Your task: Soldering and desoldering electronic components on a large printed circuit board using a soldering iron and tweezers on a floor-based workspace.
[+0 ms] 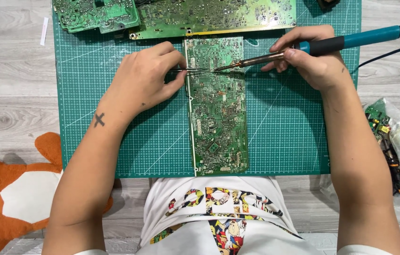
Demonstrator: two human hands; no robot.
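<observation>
At the far left an orange and white plush cushion lies on the grey wood-grain worktop, beside your elbow. Your left forearm rises diagonally to your left hand, knuckles up, fingers pinched shut on thin metal tweezers whose tips cross the left edge of the long narrow green circuit board. That board lies lengthwise on the green gridded cutting mat, with bare mat on both sides. More green circuit boards crowd the mat's top edge. Your right hand grips a blue-handled soldering iron like a pen, tip on the board beside the tweezers. At the right, a clear plastic bag of parts lies off the mat.
</observation>
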